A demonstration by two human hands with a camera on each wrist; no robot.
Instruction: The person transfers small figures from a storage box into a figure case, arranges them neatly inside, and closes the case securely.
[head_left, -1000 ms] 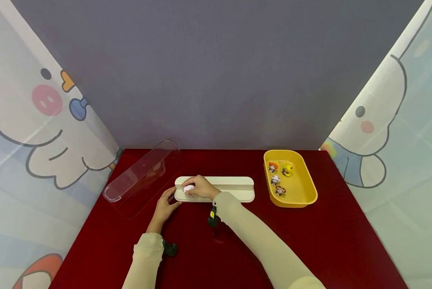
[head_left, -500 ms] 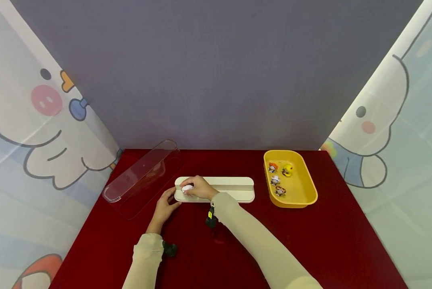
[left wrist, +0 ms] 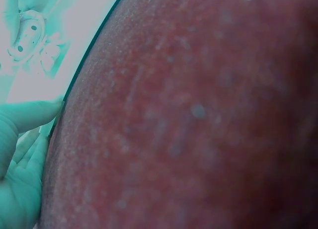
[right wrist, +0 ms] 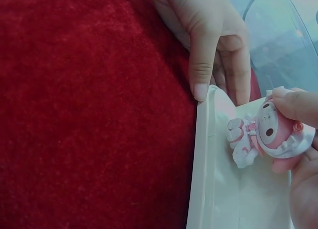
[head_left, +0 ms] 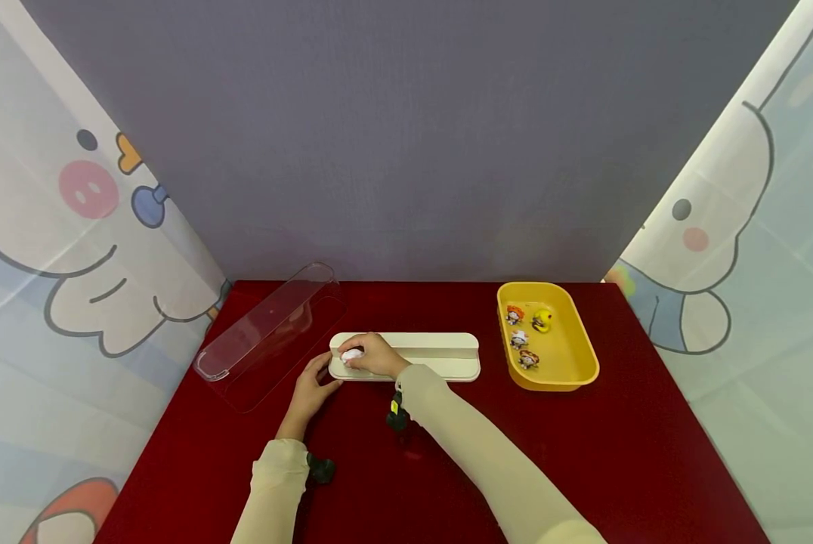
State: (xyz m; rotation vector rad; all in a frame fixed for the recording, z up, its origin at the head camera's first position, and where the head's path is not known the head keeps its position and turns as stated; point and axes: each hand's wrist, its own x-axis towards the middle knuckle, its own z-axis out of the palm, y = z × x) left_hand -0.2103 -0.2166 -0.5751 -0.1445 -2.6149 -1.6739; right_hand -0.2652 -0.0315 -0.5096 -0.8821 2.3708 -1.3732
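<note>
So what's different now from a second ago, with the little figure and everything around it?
The right-hand grip has edged slightly left, toward the left end of the white tray, bringing the pink-and-white figure along; nothing was newly taken hold of or let go. The left-hand grip stays at the tray's left end; the clear cover and the yellow bin with its small toys look unmoved.

Head view: I see soft, even light and faint shadows. Left-wrist view: cyan cast, pale tray [left wrist: 82, 30] overexposed, red tabletop [left wrist: 198, 114] blurred, darkening rightward. Right-wrist view: cool tint, figurine [right wrist: 276, 132] acceptably sharp.
</note>
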